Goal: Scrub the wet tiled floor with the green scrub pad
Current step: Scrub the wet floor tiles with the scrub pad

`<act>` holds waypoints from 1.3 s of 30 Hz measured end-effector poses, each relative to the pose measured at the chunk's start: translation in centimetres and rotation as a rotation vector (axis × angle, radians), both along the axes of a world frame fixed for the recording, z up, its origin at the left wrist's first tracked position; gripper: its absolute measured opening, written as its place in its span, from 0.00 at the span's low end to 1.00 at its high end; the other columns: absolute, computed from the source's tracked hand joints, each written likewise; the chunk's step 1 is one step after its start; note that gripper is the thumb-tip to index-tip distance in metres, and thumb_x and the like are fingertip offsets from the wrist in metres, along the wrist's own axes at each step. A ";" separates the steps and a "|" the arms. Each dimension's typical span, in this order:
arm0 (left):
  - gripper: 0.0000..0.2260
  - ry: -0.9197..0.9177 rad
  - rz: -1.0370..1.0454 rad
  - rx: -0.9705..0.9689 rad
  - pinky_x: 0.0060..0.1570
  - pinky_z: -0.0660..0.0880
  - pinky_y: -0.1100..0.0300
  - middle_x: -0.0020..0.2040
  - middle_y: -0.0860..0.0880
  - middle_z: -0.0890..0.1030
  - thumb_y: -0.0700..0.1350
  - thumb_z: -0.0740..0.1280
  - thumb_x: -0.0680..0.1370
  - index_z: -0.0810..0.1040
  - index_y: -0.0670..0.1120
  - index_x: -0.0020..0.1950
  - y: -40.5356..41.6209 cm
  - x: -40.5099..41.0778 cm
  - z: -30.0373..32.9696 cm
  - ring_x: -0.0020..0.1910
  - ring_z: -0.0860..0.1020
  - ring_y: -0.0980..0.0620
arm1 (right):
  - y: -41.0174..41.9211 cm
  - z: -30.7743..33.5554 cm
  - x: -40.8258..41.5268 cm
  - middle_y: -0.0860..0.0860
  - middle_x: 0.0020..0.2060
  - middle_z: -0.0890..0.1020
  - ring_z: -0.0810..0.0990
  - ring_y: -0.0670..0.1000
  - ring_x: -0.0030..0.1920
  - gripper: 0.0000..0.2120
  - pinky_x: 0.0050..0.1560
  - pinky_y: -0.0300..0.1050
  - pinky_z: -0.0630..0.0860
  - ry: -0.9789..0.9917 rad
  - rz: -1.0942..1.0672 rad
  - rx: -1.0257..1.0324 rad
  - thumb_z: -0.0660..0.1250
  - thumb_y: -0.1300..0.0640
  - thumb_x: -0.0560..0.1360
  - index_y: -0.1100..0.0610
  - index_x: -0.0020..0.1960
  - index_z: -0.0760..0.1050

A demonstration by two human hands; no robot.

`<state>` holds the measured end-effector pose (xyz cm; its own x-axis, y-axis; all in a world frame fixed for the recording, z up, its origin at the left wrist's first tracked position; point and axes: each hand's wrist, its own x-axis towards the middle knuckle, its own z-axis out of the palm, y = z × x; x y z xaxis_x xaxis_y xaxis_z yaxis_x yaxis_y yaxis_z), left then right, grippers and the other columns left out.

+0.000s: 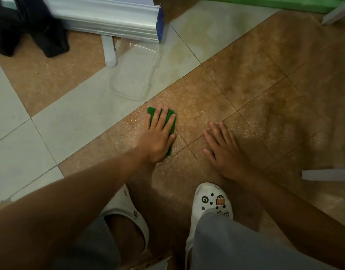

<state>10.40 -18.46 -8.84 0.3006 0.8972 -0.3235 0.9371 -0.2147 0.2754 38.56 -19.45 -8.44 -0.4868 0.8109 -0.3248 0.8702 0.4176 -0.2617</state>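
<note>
My left hand (158, 136) lies flat on the green scrub pad (172, 124) and presses it onto the wet brown tiled floor (202, 106), fingers spread over the pad. Green shows past the fingertips and along the thumb side. My right hand (223, 151) rests palm down on the floor to the right of the pad, fingers apart, holding nothing. The tiles around both hands glisten with water.
A clear plastic lid (135, 73) lies on the pale tiles just beyond the pad. Behind it stands a silver banner base (113, 18) with a white foot (109, 51), and dark cloth (29, 28) at far left. My white clogs (210, 201) are below the hands. A white bar (327, 174) juts in at right.
</note>
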 end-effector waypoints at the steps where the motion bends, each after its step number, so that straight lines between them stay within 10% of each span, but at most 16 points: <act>1: 0.30 -0.006 -0.004 -0.004 0.76 0.30 0.43 0.83 0.43 0.38 0.59 0.43 0.85 0.42 0.48 0.83 -1.6 0.4 0.0 0.81 0.33 0.42 | 0.0 0.0 0.0 0.53 0.83 0.43 0.38 0.57 0.82 0.32 0.80 0.55 0.38 0.003 0.000 0.003 0.44 0.40 0.84 0.53 0.84 0.49; 39: 0.32 0.028 -0.054 0.007 0.76 0.35 0.39 0.84 0.41 0.43 0.62 0.45 0.84 0.47 0.47 0.84 4.1 -0.1 -0.4 0.82 0.40 0.38 | -0.1 0.1 -0.4 0.54 0.83 0.44 0.39 0.58 0.82 0.30 0.80 0.55 0.38 -0.045 -0.017 0.012 0.51 0.43 0.85 0.53 0.84 0.50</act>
